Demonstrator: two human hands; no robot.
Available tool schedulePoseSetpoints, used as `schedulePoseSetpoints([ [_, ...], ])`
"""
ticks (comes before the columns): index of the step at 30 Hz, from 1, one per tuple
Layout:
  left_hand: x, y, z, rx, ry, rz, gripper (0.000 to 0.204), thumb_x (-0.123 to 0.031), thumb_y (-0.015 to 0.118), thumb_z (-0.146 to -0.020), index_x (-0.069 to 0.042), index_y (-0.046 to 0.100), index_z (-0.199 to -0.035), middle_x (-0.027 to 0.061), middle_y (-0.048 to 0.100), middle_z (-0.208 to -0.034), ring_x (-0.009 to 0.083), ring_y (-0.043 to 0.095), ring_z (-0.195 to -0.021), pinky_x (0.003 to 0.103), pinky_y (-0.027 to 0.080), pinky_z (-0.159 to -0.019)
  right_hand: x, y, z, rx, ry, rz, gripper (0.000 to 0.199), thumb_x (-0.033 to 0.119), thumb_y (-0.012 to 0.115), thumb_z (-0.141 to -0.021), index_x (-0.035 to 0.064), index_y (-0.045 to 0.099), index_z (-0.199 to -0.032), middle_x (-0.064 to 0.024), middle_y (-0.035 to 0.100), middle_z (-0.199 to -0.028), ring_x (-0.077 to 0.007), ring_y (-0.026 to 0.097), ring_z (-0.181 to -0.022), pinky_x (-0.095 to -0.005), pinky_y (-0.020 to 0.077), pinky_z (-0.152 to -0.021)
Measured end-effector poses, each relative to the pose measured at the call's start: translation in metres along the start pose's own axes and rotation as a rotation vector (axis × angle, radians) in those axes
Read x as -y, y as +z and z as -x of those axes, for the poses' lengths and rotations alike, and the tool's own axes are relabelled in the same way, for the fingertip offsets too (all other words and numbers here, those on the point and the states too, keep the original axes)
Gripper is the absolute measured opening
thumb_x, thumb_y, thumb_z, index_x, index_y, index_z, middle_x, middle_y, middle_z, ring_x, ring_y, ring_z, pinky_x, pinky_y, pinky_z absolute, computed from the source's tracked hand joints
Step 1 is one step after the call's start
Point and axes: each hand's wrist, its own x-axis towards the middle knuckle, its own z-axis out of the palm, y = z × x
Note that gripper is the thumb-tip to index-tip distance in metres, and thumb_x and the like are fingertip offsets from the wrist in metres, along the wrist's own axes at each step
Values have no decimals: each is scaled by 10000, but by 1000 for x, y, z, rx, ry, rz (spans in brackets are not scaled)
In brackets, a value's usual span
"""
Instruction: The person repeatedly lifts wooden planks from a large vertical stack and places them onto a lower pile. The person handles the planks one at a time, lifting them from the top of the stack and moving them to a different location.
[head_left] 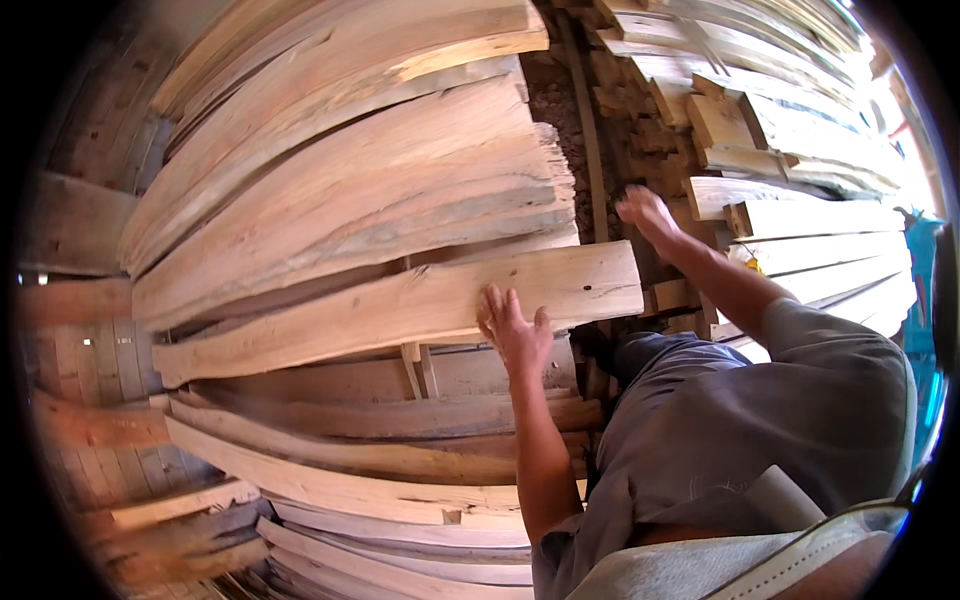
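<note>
A long pale plank (400,305) with a few dark knots lies across the middle of the view, its squared end pointing right. My left hand (517,328) rests on its face near that end, fingers spread, thumb apart, not wrapped around it. Farther right, beyond the plank's end, my right hand (650,215) hangs over the gap between the wood stacks. It is slightly blurred, its fingers loosely extended, and I see nothing in it. Just past the plank lies a wide board (370,185) with a rough, splintered end.
Several more boards (400,45) are stacked at the far left. On the right stands another stack of sawn timber (815,220). A dark gap with a narrow wooden strip (580,110) runs between the stacks. Curved planks (380,480) lie nearer, left of my body.
</note>
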Motion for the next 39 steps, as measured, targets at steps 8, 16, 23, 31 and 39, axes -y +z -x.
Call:
schedulePoseSetpoints([
  [8, -2, -9, -11, -134, -334, 572, 752, -315, 676, -896, 3, 327, -1482, 234, 326, -1522, 381, 281, -1426, 450, 247, -1172, 171, 80, -114, 166, -349, -296, 816, 211, 741, -810, -14, 334, -1480, -194, 384, -1516, -281, 373, -1403, -386, 285, -1153],
  [16, 18, 12, 55, -431, -160, 365, 640, -248, 668, -884, 33, 429, -1407, 283, 458, -1400, 427, 431, -1303, 464, 358, -1102, 169, 134, -210, 474, -232, -523, 497, 87, 598, -851, 0, 501, -1330, -94, 629, -1175, -222, 615, -1063, -358, 494, -901],
  [23, 29, 15, 103, -396, -576, 426, 585, -248, 652, -876, 55, 481, -1346, 267, 518, -1344, 415, 455, -1264, 471, 361, -1091, 163, 130, -234, 328, -233, -301, 448, 178, 614, -803, -10, 587, -1208, -81, 657, -1031, -212, 613, -917, -338, 477, -820],
  [31, -15, -27, 35, -464, -404, 1222, 737, -217, 595, -970, 102, 181, -1491, 258, 512, -1369, 332, 506, -1278, 370, 393, -1069, 148, 112, -171, 429, -404, -107, 383, 198, 604, -808, -23, 613, -1121, -60, 657, -977, -166, 593, -883, -308, 459, -793],
  [39, -29, -49, -27, -420, -498, 2044, 587, -314, 634, -924, -32, 419, -1392, 121, 582, -1237, 270, 545, -1145, 435, 384, -1034, 121, 118, -93, 295, -383, -200, 670, 121, 678, -783, -45, 451, -1392, -172, 510, -1389, -251, 486, -1277, -325, 366, -1073],
])
